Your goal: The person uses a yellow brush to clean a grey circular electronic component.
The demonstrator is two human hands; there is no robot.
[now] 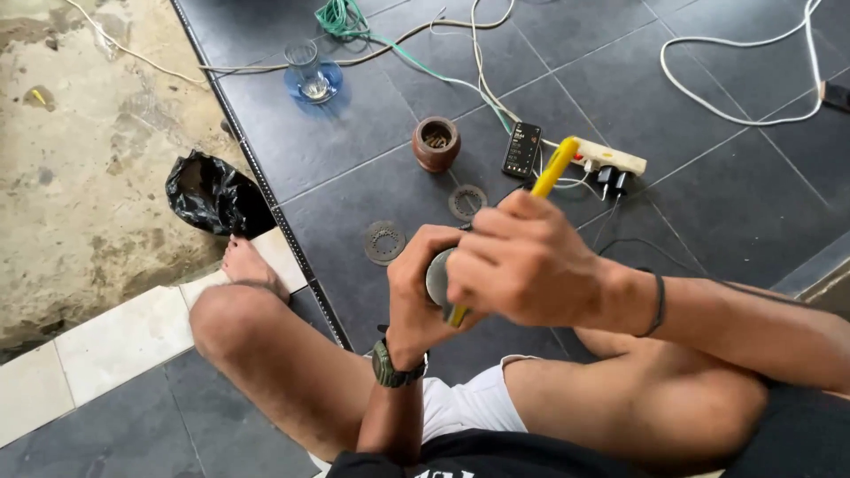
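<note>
1. I observe the left hand point(416, 288) wrapped around a small grey metal cylinder point(437, 276), held above the lap; its fingers are closed tight on the cylinder, thumb over the top.
2. The right hand point(522, 261) grips a yellow-handled tool point(554, 168); its fingers are folded shut around the handle, which sticks up and away from the fist. A short yellow length shows below the fist, just beside the cylinder. I cannot tell how the tool's tip meets the cylinder, since the hand hides it.
3. A dark wristwatch point(390, 367) sits on the left wrist; a thin black band point(658, 305) circles the right wrist.
4. The person sits on a dark tiled floor point(708, 177), knees bent, one bare foot point(248, 263) at the tile edge.
5. On the floor ahead of the hands lie two flat perforated metal discs point(383, 242), near each other but apart.
6. Beyond them stands a brown round pot point(436, 143) with small items inside, too small to identify.
7. Just to its right lies a black handheld device point(521, 149), next to a pale power strip point(611, 158) with black plugs in it.
8. A clear drinking glass point(309, 69) stands on a blue saucer point(329, 84) further off.
9. White cords point(708, 106) and a green cable point(341, 18) trail across the floor.
10. A crumpled black plastic bag point(212, 195) lies at the floor's left edge, against bare concrete ground point(80, 159).
</note>
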